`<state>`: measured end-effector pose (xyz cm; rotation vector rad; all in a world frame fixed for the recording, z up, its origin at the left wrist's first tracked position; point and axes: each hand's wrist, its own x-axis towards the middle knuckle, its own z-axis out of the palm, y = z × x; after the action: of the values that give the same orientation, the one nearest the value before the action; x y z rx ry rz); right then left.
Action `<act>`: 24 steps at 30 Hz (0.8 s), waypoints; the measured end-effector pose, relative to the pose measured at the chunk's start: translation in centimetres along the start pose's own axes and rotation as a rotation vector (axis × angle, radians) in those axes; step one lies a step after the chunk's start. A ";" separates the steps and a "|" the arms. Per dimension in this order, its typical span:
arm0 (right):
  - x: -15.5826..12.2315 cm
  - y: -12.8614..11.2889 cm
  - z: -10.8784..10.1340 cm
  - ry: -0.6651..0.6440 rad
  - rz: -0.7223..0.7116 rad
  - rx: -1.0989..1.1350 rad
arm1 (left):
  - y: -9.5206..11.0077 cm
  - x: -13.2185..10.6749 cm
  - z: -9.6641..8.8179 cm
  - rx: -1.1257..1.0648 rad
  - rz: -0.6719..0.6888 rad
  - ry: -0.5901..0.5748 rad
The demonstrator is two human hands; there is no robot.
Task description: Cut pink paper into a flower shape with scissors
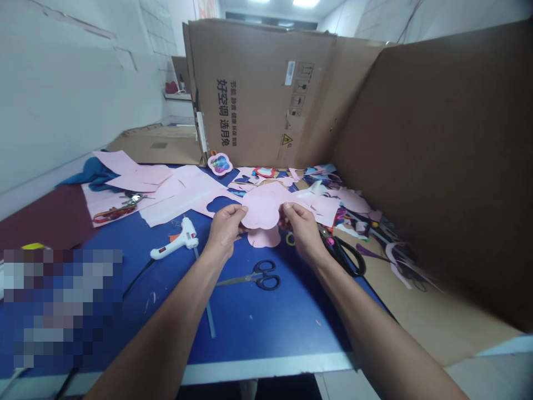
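The left hand's [224,230] and right hand's [303,229] fingers pinched opposite edges of 1 pink flower-shaped cutout [261,208] above the table [283,328]. Below, a 2nd pink piece [264,239] showed partly. The scissors' [252,277] tips, near the left forearm, were unclear. Room ran from there to the table's pale front edge.

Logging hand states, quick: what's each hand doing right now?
Left hand: closed, pinching a pink scalloped piece by its left edge.
Right hand: closed, seemingly holding the piece's right edge.
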<state>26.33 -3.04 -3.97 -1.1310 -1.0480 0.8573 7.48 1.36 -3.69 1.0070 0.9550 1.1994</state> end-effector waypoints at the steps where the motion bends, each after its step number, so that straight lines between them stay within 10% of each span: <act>1: 0.0 -0.1 0.0 -0.001 0.001 -0.002 | 0.0 0.0 0.0 -0.002 0.001 0.001; 24: -0.2 -0.1 0.0 -0.023 -0.009 0.007 | 0.7 -0.4 0.2 -0.029 0.033 -0.004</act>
<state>26.28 -3.22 -3.94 -1.1119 -1.0671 0.8684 7.40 0.98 -2.98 1.0055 0.9190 1.2351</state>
